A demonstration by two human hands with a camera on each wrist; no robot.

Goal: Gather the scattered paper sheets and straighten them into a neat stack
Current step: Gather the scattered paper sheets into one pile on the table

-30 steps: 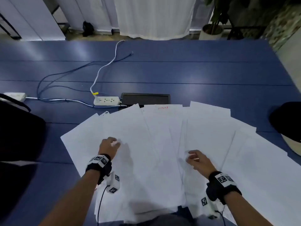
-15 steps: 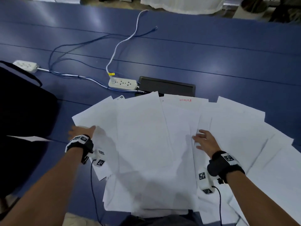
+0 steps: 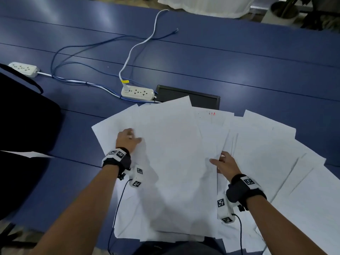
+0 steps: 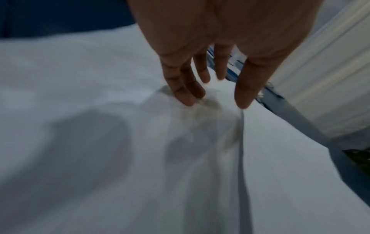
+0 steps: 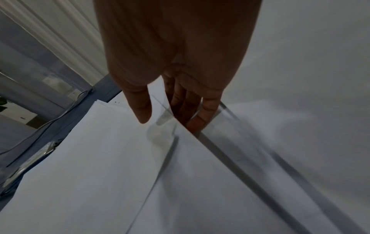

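Blue tabletop [image 3: 239,57] is stretching away toward twelve o'clock, and across its near half the paper sheets [image 3: 174,162] are lying fanned out and overlapping — the widest spread running off toward three o'clock. At eleven o'clock a white power strip [image 3: 137,92] is sitting just beside the fan's far edge. I am pressing my left hand [image 3: 127,139] down on the sheets at nine o'clock, fingers straight and slightly spread. My right hand [image 3: 225,163] is reaching in at the middle — fingers [image 5: 197,114] slipping under a sheet's lifted edge, thumb on top, loosely extended.
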